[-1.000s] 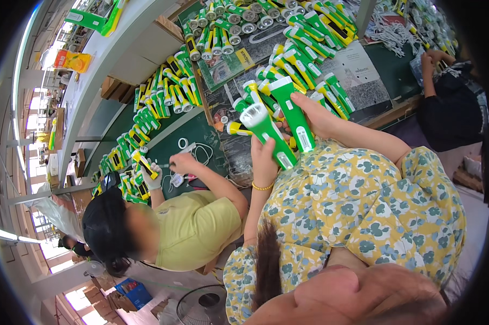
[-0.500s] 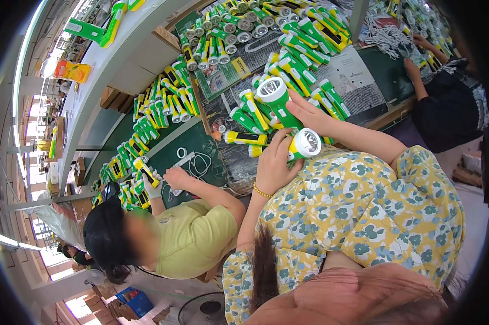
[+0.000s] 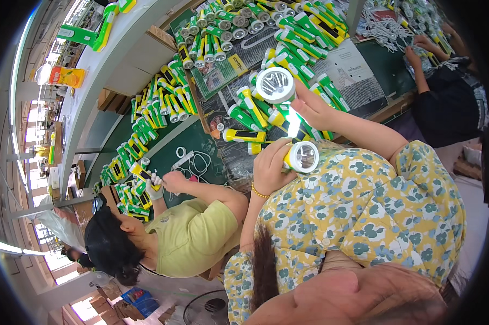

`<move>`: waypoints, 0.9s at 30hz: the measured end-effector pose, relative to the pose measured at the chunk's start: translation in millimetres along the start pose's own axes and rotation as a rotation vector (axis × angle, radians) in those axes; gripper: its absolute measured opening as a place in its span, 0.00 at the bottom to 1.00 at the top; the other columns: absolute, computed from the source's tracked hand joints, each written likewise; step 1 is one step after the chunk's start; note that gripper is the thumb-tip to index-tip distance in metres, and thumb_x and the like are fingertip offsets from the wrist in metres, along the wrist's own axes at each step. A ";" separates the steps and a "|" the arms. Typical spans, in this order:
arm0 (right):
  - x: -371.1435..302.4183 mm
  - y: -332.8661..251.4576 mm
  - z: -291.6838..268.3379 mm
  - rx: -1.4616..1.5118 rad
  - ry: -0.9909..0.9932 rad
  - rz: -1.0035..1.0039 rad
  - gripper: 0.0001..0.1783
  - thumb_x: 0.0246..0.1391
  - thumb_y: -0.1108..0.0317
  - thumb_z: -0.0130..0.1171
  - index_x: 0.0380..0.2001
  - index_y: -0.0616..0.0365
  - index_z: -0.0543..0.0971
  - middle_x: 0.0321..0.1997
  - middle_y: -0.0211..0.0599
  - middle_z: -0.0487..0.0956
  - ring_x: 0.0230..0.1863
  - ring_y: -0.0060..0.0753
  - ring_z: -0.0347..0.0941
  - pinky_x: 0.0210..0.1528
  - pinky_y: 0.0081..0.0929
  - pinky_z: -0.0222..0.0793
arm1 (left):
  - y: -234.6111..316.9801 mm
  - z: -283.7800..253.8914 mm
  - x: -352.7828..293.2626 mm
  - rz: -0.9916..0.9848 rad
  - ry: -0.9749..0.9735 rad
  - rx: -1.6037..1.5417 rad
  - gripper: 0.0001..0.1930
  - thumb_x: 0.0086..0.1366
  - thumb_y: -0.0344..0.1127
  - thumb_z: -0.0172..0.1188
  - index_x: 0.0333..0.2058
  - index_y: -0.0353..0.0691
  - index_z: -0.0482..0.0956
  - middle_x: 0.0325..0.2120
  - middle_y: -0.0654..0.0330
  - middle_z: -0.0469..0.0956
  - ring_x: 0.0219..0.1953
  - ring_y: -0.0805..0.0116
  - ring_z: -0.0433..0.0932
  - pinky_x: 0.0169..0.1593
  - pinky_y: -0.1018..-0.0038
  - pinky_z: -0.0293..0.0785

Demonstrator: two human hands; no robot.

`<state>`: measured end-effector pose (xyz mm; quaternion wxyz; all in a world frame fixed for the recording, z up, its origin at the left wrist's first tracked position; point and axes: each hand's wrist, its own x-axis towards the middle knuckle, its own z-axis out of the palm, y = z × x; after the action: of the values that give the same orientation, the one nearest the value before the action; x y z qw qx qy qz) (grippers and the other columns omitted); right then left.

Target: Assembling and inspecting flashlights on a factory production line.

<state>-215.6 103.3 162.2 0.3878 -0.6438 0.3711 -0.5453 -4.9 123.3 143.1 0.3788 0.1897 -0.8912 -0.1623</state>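
My right hand [image 3: 316,110] is closed round a flashlight [image 3: 276,85] whose wide white-rimmed lens faces up at me; most of its body is hidden behind the head. Just below that head a narrow patch shines bright white, on or beside the body. Closer to my lap, my left hand [image 3: 270,169] grips a second flashlight [image 3: 303,157], with a yellow collar, a white rim and a silver reflector. The two flashlights are held apart. On the newspaper-covered table beyond my hands lie yellow-and-green flashlights [image 3: 250,103], some near my fingers.
Piles of flashlights [image 3: 222,32] fill the table's far side. At left, a co-worker [image 3: 195,233] in a light green shirt handles a flashlight beside a white cable [image 3: 201,161]. Another person [image 3: 450,103] works at far right near white cords [image 3: 382,32]. A shelf [image 3: 130,59] stands at upper left.
The flashlight in my right hand has tilted, turning its lens toward me and hiding its green body. A bright white patch now shows below it. My left hand's flashlight has dropped slightly.
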 end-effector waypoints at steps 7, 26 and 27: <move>-2.3 -13.7 -5.3 -0.181 -0.016 -0.257 0.31 0.59 0.58 0.49 0.61 0.63 0.56 0.54 0.48 0.68 0.54 0.47 0.66 0.57 0.38 0.60 | 2.8 2.7 0.5 0.022 0.037 -0.001 0.26 0.44 0.36 0.70 0.43 0.36 0.73 0.45 0.51 0.79 0.39 0.56 0.81 0.38 0.70 0.77; 0.7 1.3 23.0 0.669 0.295 0.379 0.25 0.66 0.52 0.41 0.60 0.53 0.59 0.43 0.34 0.73 0.40 0.23 0.72 0.41 0.23 0.71 | 9.8 -8.0 14.1 -0.246 -0.130 -0.021 0.33 0.38 0.31 0.68 0.48 0.36 0.70 0.56 0.48 0.68 0.43 0.55 0.79 0.43 0.68 0.77; 2.0 -0.6 23.0 0.673 0.277 0.384 0.25 0.66 0.52 0.41 0.60 0.53 0.59 0.43 0.34 0.73 0.40 0.23 0.72 0.41 0.23 0.71 | 9.1 -6.1 12.5 -0.215 -0.105 -0.026 0.34 0.40 0.32 0.69 0.50 0.36 0.69 0.56 0.48 0.69 0.43 0.54 0.78 0.43 0.68 0.76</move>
<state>-192.5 103.9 161.1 0.6179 -0.3207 0.3341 -0.6355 -10.3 124.6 158.7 0.3146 0.2706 -0.8821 -0.2231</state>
